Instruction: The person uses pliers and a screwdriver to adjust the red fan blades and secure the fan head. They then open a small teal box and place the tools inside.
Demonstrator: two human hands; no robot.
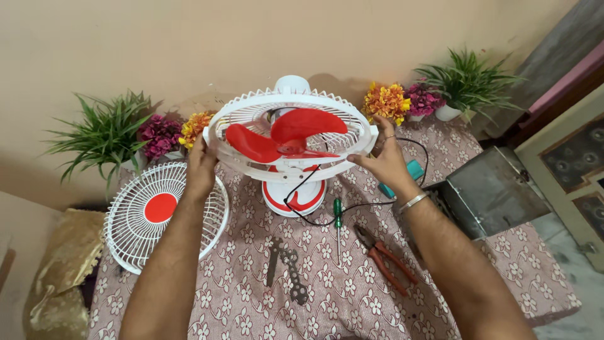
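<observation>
**Both hands on the fan's rear guard, tools spread in front**

A small table fan (290,148) stands near the back of the worktop (352,296), which is covered by a pink cloth with a white flower print. Its white rear guard (236,119) is tilted back so the red blades (283,138) face up and lie uncovered. The left hand (201,167) grips the guard's left rim, fingers wrapped around the edge. The right hand (387,160) presses against the right rim with its fingers spread and partly curled on it; a metal bangle (413,201) sits on that wrist.

The detached front guard (160,214), white with a red centre disc, lies flat to the left, partly under the left forearm. A black cord (308,217) loops from the fan's red-and-white base (294,198) across the cloth. In front of the base lie a green-handled screwdriver (338,226), red-handled pliers (384,255) and a flat metal spanner (286,267). A teal object (409,173) is half hidden behind the right hand. A grey metal box (487,192) sits at the right edge. Potted green plants (104,135) and flower bunches (385,101) line the wall behind.
</observation>
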